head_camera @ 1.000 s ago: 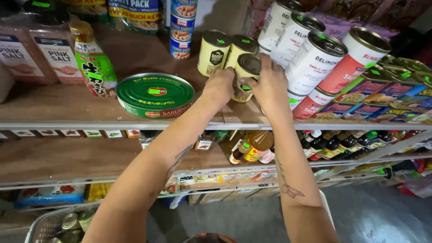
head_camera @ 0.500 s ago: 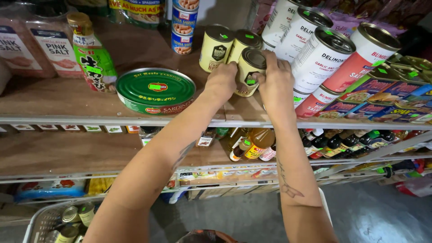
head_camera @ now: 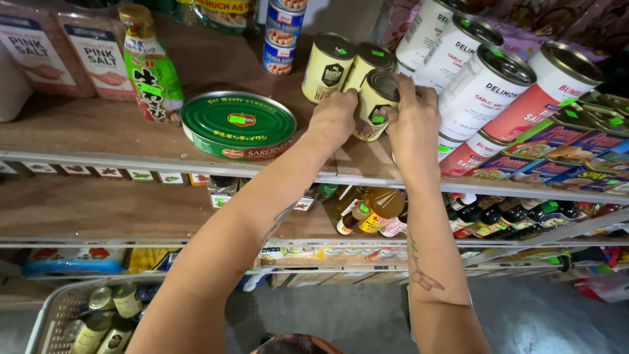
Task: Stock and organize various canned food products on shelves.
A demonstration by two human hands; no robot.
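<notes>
Head view, near to far, all relative to the tilted cream can [head_camera: 375, 105] on the top shelf [head_camera: 118, 131].

Nearest, low and left of it: wire basket [head_camera: 56, 314] with several similar small cans, partly cut off by the frame edge.

Both forearms rise to the can. Left hand [head_camera: 334, 118] sits on its left side, right hand [head_camera: 413, 124] on its right. Fingers of both curl around the body and clamp it between them; fingertips mostly hidden behind the can. Neither hand is clearly nearer.

Can sits near the shelf's front edge. Long axis leans, lid end up and away, base toward the wrists. Can't tell if the base touches the shelf.

Just behind it: two upright matching cans [head_camera: 327, 65]. Left: flat green sardine tin [head_camera: 238, 124]. Right: tall white canisters [head_camera: 481, 88], leaning.
</notes>
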